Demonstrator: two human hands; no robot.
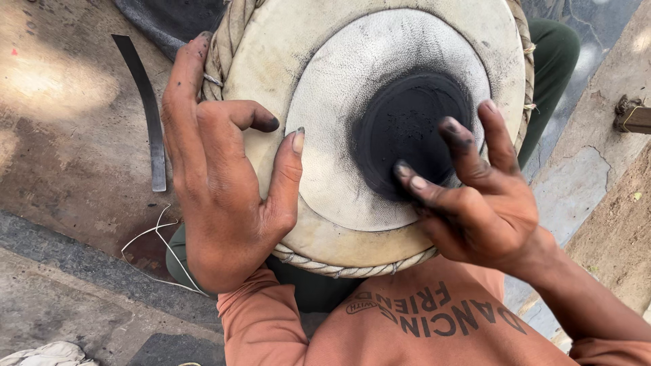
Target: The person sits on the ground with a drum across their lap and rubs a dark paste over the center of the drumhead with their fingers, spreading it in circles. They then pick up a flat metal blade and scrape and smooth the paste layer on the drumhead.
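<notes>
I see the drum (319, 169) lying in the lap, its round skin head facing the camera and filling the upper centre of the view; a twisted rope rim (352, 270) runs round its edge, and a black circular patch (407, 125) sits right of centre on the pale inner skin. The left hand (217, 183) rests on the drum's left edge; its fingers are loosely spread, the thumb (288, 169) lying flat on the skin, the index finger (251, 116) curled onto the outer ring, the remaining fingers reaching over the rope rim; it grips nothing between fingertips. The right hand (485, 210) is over the black patch at its lower right; the fingers are spread and bent, blackened at the tips (456, 132); I cannot tell for certain which tips touch the patch. On the ground to the left lies a curved dark metal strip (146, 108); below it, a bent white wire (152, 234); a pale cloth (51, 354) lies at the lower left corner.
</notes>
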